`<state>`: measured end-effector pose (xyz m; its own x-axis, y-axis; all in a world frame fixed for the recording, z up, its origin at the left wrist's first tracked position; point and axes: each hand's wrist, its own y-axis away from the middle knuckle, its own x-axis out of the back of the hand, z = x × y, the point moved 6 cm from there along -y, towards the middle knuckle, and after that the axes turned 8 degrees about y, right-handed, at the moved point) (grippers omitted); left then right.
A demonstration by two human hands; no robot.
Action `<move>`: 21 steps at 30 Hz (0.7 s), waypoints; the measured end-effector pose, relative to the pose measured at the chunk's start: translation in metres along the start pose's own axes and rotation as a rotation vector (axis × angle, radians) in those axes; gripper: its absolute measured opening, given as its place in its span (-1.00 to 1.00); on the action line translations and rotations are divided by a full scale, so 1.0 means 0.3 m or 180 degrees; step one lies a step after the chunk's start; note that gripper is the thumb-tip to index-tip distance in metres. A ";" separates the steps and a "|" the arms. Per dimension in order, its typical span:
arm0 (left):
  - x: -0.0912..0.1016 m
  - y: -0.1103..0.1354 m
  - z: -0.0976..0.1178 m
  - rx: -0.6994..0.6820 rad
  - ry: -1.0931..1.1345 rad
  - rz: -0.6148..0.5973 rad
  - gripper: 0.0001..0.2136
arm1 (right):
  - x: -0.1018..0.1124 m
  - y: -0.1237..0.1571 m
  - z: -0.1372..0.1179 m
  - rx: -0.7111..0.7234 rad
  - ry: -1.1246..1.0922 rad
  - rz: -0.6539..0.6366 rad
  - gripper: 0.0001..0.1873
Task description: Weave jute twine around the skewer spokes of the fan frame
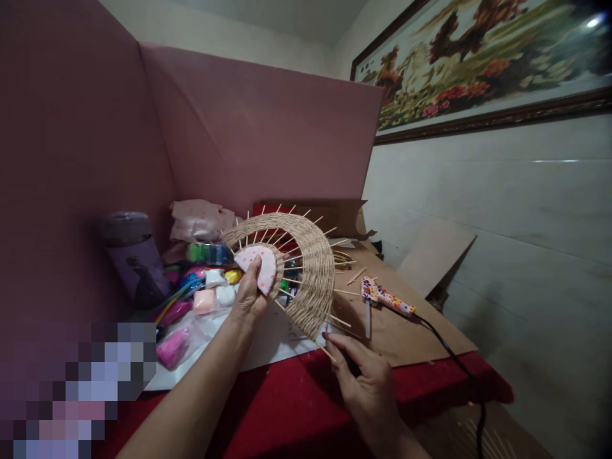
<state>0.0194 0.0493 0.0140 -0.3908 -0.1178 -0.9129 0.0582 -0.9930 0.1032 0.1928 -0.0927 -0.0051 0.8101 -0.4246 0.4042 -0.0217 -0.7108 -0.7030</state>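
Observation:
My left hand (pixel 249 293) grips a half-round fan (pixel 313 255), woven of twine over thin wooden sticks that spread out past its rim. The thumb presses on the white, dotted half-disc (pixel 261 264) at the fan's centre; the other fingers are hidden behind. At the fan's lower right end, my right hand (pixel 366 373) has thumb and forefinger close together beside the last stick. A thin strand, seemingly the twine's end, rises from these fingertips. Between the inner weave and the wide outer band, bare sticks show.
A patterned glue gun (pixel 387 298) lies on brown cardboard (pixel 430 338) at the right, its black cord (pixel 452 354) hanging over the red cloth (pixel 268 408). Packets of coloured clay (pixel 204 301) lie left of the fan. A purple tumbler (pixel 136 261) stands at the left beside a pink partition (pixel 258 127).

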 end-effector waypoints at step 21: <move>0.097 -0.063 0.003 -0.0473 -0.0480 0.0356 -0.82 | 0.003 -0.001 0.069 -0.0971 -0.0231 -0.0331 -0.74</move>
<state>0.0061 0.0646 -0.0143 -0.5066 -0.2386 -0.8285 0.2390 -0.9621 0.1310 0.2058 -0.0813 -0.0167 0.8567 -0.3077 0.4141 -0.1024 -0.8881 -0.4481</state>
